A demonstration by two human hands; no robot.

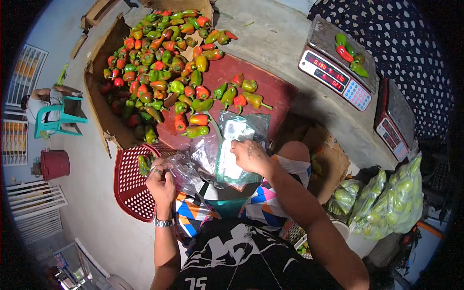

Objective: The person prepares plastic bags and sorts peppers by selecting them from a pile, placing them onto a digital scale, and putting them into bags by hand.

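My left hand (161, 183), with a metal watch at the wrist, is closed with its fingertips pinched on a crumpled clear plastic bag (186, 170). My right hand (251, 155) has its fingers curled and pressed together on a flat pack of clear plastic bags (229, 166) in front of my lap. Just beyond the pack, several loose peppers (200, 105) in green, red and orange lie on a dark red board (270, 92). A red perforated basket (133, 181) stands beside my left hand, a few green peppers inside it.
A large heap of peppers (159, 72) fills an opened cardboard box (99, 104). At right, a digital scale (333, 79) carries several peppers, and a second scale (394, 130) stands beside it. Filled plastic bags (394, 203) sit lower right. A person (46, 104) sits on a green chair (63, 116) far left.
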